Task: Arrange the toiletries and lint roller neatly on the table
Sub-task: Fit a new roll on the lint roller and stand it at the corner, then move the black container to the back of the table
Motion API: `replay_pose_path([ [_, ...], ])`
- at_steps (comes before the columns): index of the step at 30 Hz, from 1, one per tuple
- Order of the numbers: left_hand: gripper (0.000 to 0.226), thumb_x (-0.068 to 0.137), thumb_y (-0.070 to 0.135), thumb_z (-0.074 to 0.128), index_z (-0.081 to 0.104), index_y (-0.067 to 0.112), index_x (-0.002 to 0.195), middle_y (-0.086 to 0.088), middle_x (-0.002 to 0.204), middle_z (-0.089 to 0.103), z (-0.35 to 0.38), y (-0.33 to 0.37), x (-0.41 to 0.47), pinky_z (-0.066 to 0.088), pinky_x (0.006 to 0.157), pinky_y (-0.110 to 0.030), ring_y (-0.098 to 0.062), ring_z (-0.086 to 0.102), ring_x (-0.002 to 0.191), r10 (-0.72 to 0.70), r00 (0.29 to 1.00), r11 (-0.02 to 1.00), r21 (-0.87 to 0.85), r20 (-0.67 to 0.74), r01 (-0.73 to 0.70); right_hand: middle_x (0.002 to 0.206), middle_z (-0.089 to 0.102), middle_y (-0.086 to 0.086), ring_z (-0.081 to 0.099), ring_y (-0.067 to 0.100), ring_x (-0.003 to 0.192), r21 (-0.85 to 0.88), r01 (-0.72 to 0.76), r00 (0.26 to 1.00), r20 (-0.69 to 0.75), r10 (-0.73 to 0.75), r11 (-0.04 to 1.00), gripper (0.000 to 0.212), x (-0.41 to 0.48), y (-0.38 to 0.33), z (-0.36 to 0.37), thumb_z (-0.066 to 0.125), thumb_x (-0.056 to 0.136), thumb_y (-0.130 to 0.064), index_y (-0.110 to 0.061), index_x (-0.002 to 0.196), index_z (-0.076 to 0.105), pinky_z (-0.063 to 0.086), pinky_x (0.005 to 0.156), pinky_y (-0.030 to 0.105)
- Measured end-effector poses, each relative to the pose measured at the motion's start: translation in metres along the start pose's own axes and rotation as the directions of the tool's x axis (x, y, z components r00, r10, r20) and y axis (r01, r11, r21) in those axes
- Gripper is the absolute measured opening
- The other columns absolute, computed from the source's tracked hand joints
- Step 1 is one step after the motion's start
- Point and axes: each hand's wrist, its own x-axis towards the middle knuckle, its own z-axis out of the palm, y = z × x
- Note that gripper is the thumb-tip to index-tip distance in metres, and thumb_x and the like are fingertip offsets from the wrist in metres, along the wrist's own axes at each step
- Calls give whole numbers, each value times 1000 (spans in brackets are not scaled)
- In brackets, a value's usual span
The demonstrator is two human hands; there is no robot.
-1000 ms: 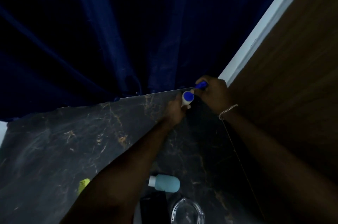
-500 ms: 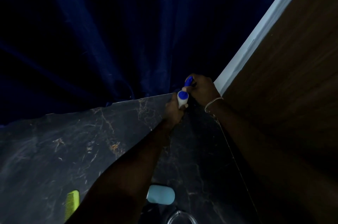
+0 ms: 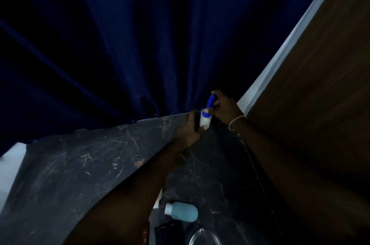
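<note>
The lint roller (image 3: 205, 119) stood nearly upright at the far right corner of the table (image 3: 80, 164), handle uppermost, held in both hands. The left hand (image 3: 189, 131) wrapped its fingers round the white roll, while the right hand (image 3: 225, 107) had its fingers curled tight about the blue handle, a chain bracelet (image 3: 236, 120) at its wrist. Near the table's front edge lay a pale blue bottle (image 3: 183, 211) on its side, with a clear rounded object (image 3: 204, 237) just in front of it, too cropped to identify. A dark blue curtain (image 3: 140, 44) hung behind the table's far edge.
</note>
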Motion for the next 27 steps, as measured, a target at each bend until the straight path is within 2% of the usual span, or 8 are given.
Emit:
replay_pose_path([
  [2, 85, 97, 58, 57, 12, 30, 163, -10, 166, 32, -13, 0, -14, 38, 116, -52, -31, 38, 148, 4, 1000, 990, 144, -21, -1, 139, 57, 11, 56, 29, 127, 1, -4, 1000, -2, 4, 1000, 89, -11, -4, -4, 81, 80, -28, -25, 153, 31, 47, 106, 44],
  [5, 85, 96, 66, 50, 10, 33, 163, -9, 171, 20, -32, -2, -41, 28, 123, -54, -32, 23, 157, 103, 993, 920, 384, -60, -73, 157, 39, 11, 41, 31, 142, -37, 37, 998, -44, -39, 999, 99, -33, -9, -9, 80, 80, -36, -23, 157, 21, 39, 114, 49],
  [8, 86, 96, 73, 38, 7, 32, 164, -10, 173, 11, -51, -2, -73, 13, 128, -55, -30, 6, 161, 209, 975, 833, 536, -78, -136, 161, 32, 7, 35, 29, 147, -165, 114, 986, -106, -132, 980, 99, -61, -15, -7, 76, 80, -46, -24, 158, 18, 37, 115, 52],
  [12, 84, 97, 75, 32, 4, 33, 164, -7, 174, 12, -70, -2, -116, 9, 128, -56, -28, 3, 162, 328, 938, 718, 675, -114, -169, 164, 26, 6, 25, 30, 152, -280, 260, 942, -137, -307, 924, 99, -100, -22, -1, 71, 79, -50, -24, 157, 16, 36, 113, 59],
  [16, 83, 100, 74, 29, 1, 32, 165, -7, 174, 10, -83, -7, -163, 8, 130, -56, -27, 2, 162, 360, 918, 673, 728, -164, -134, 164, 26, 3, 24, 27, 153, -313, 349, 905, -132, -404, 884, 99, -135, -31, 10, 71, 79, -55, -26, 157, 17, 35, 115, 58],
  [20, 83, 100, 75, 25, 0, 31, 166, -7, 175, 6, -81, -10, -211, 8, 130, -58, -26, -4, 162, 299, 933, 702, 709, -200, -73, 163, 29, 3, 29, 21, 151, -358, 438, 850, -135, -509, 825, 94, -175, -38, 24, 66, 82, -58, -20, 157, 24, 34, 119, 43],
  [24, 81, 102, 73, 26, -3, 34, 165, -2, 176, -2, -61, -24, -262, 0, 130, -49, -20, -12, 162, 250, 923, 762, 647, -292, -1, 164, 26, 1, 25, 16, 152, -159, 473, 874, -36, -484, 867, 90, -216, -38, 46, 69, 86, -51, -20, 157, 24, 31, 121, 38],
  [27, 79, 103, 71, 26, 1, 31, 166, -1, 176, 2, -33, -40, -296, 5, 130, -45, -18, -7, 162, 187, 921, 806, 590, -342, 55, 160, 33, 1, 35, 14, 146, -28, 384, 923, 19, -383, 923, 87, -243, -28, 66, 71, 85, -49, -22, 156, 28, 35, 118, 30],
])
